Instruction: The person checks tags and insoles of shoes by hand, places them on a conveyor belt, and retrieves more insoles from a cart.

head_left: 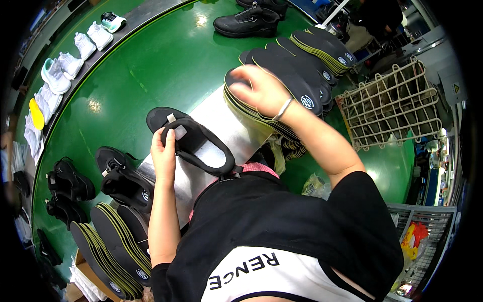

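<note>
My left hand (pixel 164 155) is closed on the collar of a black shoe (pixel 221 138), whose opening faces up and shows a white bottom inside. The shoe lies tilted over a shiny metal plate (pixel 186 186), its heel close to my body. My right hand (pixel 261 90), slightly blurred, hovers over the front part of a stack of black insoles (pixel 246 108) with yellow-green edges. Its thumb and fingers are apart, and I see nothing between them. To the left of my left forearm sits another black shoe (pixel 126 183) with an insole inside.
More insole stacks (pixel 322 50) stand at the far right, others (pixel 108 246) at the near left. Black shoes (pixel 249 21) rest at the back, more (pixel 70 183) at left. White shoes (pixel 55 75) line the grey outer track. A wire rack (pixel 392 105) borders the right side.
</note>
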A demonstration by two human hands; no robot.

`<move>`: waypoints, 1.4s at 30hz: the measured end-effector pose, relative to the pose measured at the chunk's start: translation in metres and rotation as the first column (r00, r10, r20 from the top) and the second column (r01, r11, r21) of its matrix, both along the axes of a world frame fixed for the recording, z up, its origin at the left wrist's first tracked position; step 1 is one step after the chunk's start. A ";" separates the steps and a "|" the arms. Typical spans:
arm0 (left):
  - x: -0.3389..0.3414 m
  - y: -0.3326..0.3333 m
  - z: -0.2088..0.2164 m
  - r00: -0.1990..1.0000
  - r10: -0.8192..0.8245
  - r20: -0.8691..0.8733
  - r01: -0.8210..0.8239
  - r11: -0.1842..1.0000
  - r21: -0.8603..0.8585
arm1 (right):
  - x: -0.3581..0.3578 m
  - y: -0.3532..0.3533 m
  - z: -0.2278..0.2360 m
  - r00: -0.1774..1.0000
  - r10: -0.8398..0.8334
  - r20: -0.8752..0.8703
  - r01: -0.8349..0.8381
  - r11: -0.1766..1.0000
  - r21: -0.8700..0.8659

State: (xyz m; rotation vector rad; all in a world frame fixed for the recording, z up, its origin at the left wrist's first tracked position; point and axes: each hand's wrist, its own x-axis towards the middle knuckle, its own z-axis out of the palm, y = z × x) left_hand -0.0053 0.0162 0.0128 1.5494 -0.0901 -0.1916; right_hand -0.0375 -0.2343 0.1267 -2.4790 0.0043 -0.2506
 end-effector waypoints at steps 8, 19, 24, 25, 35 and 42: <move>-0.018 0.004 0.023 0.943 -0.081 0.322 -0.059 0.913 0.404 | -0.009 -0.116 -0.025 0.577 -0.637 -0.511 0.373 0.762 -0.528; -0.037 -0.012 0.089 0.985 -0.160 -0.057 0.148 0.973 -0.179 | -0.038 -0.007 0.021 0.969 -0.008 0.249 0.070 0.967 -0.243; -0.039 -0.035 0.089 0.880 -0.408 -0.243 0.158 0.735 -0.659 | -0.066 0.048 0.002 0.973 0.192 0.130 -0.176 0.977 -0.124; -0.041 -0.036 0.085 0.895 -0.373 -0.243 0.143 0.758 -0.636 | -0.065 0.053 -0.002 0.979 0.177 0.106 -0.162 0.978 -0.132; -0.039 -0.018 0.086 0.898 -0.438 -0.038 0.303 0.680 -0.667 | -0.056 0.064 0.004 0.940 0.341 0.016 -0.338 0.924 0.181; -0.049 -0.042 0.078 0.971 -0.120 -0.208 -0.043 0.767 -0.641 | -0.054 0.069 0.000 0.919 0.382 -0.094 -0.357 0.910 0.214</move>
